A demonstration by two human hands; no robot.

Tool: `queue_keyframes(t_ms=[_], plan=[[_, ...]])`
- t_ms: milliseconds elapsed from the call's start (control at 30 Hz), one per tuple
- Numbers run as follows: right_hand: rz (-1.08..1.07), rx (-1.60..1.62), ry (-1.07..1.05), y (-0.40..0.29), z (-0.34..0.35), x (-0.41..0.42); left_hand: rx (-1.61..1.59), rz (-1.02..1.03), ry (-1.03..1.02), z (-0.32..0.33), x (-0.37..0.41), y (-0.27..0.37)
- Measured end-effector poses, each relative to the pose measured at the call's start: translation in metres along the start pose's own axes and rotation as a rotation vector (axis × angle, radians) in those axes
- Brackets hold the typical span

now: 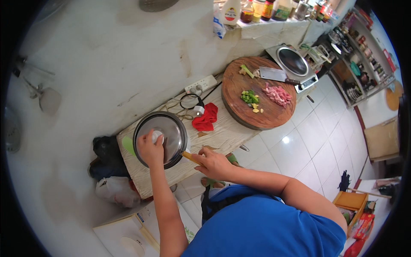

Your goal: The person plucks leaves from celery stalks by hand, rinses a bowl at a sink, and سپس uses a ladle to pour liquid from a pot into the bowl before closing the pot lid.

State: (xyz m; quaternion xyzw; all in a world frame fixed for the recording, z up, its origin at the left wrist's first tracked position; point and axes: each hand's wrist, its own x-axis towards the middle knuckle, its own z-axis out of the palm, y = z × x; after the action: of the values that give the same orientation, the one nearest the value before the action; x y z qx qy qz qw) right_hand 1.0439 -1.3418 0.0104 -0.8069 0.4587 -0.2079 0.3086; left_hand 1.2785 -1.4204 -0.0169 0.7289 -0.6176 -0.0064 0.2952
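Note:
A round metal lid [171, 128] with a dark rim covers a pot whose pale side shows only a sliver. My left hand [150, 148] reaches over the lid, fingers closed about its white knob [156, 136]. Just right of the rim, my right hand [213, 163] grips a yellowish wooden stick-like utensil [191, 157]. One end of that utensil is at the lid's edge; whether it touches is unclear. Beneath the lid nothing can be seen. A light green piece [128, 145] juts out on the pot's left.
A red cloth [206, 117], cables and a power strip [201, 84] lie near the pot. On a thick wooden chopping board [237, 109] are a cleaver [273, 74], sliced meat [277, 95] and chopped greens [249, 96]. An induction cooker [292, 61] stands beyond. Bags [112, 189] sit left.

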Motion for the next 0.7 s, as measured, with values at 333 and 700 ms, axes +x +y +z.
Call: queue_keyframes(t_ms=[333, 700], plan=[[-0.031, 0.148, 0.264, 0.058, -0.045, -0.025, -0.293, 0.122, 0.084, -0.046, -0.034, 0.11], [-0.038, 0.184, 0.247, 0.215, -0.155, -0.074, -0.543, 0.098, -0.161, 0.075, -0.101, 0.308]])
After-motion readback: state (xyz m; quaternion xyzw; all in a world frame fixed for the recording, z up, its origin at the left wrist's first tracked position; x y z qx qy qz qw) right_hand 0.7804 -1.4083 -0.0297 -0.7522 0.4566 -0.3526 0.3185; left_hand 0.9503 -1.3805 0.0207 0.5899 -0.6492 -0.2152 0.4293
